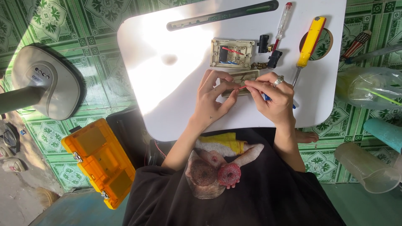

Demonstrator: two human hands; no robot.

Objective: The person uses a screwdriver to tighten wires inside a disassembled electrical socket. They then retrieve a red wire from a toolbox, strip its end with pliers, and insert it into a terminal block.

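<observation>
Between the two hands, near the front edge of the white worktop [167,54], a small beige switch part [243,79] is held and worked on. The left hand [213,98] is closed on its near end, fingers curled around it; the right hand [272,94] is pinched at its right end, with a thin red wire [242,86] apparently nipped between the fingertips and a blue piece showing under the palm. By the look of it, a wiring step is in hand, and a fine, steady pinch is called for next. Just beyond, an opened switch box [232,53] is lying with black terminal pieces [274,58] beside it; further right, a yellow-handled screwdriver [310,39] is lying.
</observation>
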